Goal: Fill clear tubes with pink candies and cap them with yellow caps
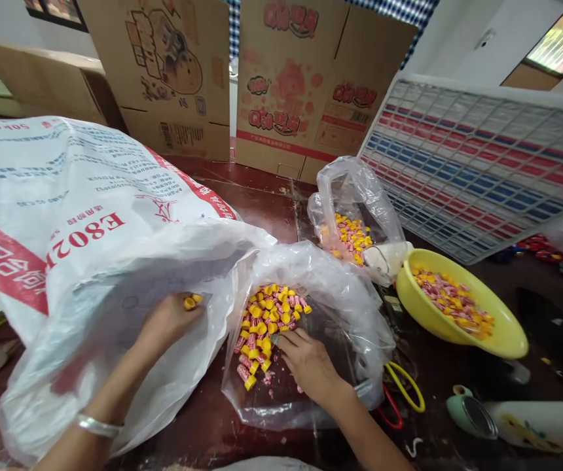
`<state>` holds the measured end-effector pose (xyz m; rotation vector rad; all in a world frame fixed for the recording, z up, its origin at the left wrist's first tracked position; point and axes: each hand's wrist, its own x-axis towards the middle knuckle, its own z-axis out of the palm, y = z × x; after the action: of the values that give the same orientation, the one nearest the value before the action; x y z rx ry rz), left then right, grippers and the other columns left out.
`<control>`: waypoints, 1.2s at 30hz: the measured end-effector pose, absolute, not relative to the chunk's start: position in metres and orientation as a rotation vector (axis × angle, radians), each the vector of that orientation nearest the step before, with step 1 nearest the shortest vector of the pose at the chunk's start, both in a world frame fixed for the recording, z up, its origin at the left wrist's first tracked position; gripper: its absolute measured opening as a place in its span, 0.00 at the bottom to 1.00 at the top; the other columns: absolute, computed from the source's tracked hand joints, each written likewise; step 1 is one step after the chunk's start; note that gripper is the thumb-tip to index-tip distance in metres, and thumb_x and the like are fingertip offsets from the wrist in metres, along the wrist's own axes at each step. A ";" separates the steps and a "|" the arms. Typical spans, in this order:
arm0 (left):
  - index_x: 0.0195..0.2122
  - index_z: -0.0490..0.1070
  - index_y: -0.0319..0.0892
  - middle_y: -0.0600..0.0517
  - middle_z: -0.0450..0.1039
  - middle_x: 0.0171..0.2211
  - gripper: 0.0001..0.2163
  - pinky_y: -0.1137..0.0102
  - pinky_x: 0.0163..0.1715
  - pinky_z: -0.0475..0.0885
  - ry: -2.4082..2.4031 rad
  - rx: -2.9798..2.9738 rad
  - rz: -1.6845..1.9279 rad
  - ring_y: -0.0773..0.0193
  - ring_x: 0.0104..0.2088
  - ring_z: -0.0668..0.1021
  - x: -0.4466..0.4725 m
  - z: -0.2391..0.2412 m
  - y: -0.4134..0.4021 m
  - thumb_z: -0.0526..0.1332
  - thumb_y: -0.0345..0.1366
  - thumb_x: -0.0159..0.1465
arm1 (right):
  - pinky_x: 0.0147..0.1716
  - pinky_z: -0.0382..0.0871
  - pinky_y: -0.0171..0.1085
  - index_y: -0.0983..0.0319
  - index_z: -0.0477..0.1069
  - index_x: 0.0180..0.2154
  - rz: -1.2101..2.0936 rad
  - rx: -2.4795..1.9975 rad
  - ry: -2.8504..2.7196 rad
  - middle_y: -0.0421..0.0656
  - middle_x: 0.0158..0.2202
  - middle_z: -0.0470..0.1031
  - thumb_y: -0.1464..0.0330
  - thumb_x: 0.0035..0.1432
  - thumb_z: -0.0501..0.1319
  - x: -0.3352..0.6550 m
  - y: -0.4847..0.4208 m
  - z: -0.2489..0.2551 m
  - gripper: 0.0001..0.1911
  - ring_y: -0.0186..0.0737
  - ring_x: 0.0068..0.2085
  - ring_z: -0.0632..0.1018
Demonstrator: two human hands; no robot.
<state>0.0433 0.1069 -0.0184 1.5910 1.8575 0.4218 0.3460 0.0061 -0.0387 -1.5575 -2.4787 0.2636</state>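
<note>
Left hand (169, 320): in the mouth of the white sack (114, 252), closed on yellow caps (190, 302); 2 show, fingers hide any others.
Right hand (307, 363): apart from the left, fingertips at the capped pieces (268, 317); cannot tell whether they grip any.
Capped pieces: piled in the open clear bag (333, 271).
White sack: cut off at left.
Flask (539, 425): cut off at right.
</note>
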 end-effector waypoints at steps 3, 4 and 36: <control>0.44 0.79 0.36 0.46 0.80 0.32 0.27 0.68 0.29 0.67 1.656 1.432 0.664 0.58 0.30 0.76 0.032 -0.009 0.084 0.62 0.55 0.56 | 0.46 0.76 0.43 0.60 0.75 0.43 0.211 -1.558 -2.422 0.45 0.44 0.79 0.81 0.60 0.62 0.345 0.008 -0.050 0.13 0.49 0.47 0.78; 0.47 0.78 0.35 0.45 0.81 0.36 0.29 0.69 0.29 0.68 1.603 1.386 0.714 0.60 0.30 0.76 0.032 -0.005 0.074 0.61 0.56 0.56 | 0.45 0.76 0.43 0.60 0.75 0.41 0.233 -1.565 -2.351 0.46 0.43 0.79 0.80 0.60 0.62 0.345 0.008 -0.051 0.11 0.49 0.46 0.79; 0.57 0.74 0.49 0.45 0.81 0.50 0.19 0.66 0.46 0.77 0.945 2.179 1.375 0.57 0.48 0.81 0.110 -0.008 -0.015 0.63 0.28 0.66 | 0.58 0.69 0.45 0.59 0.71 0.54 1.581 -0.995 -1.253 0.48 0.54 0.77 0.51 0.49 0.75 0.294 -0.022 0.010 0.35 0.50 0.56 0.77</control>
<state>0.1103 -0.0155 -0.0083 2.1794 0.9445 1.3748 0.2941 -0.0221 0.0098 -0.9948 -1.2529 1.5809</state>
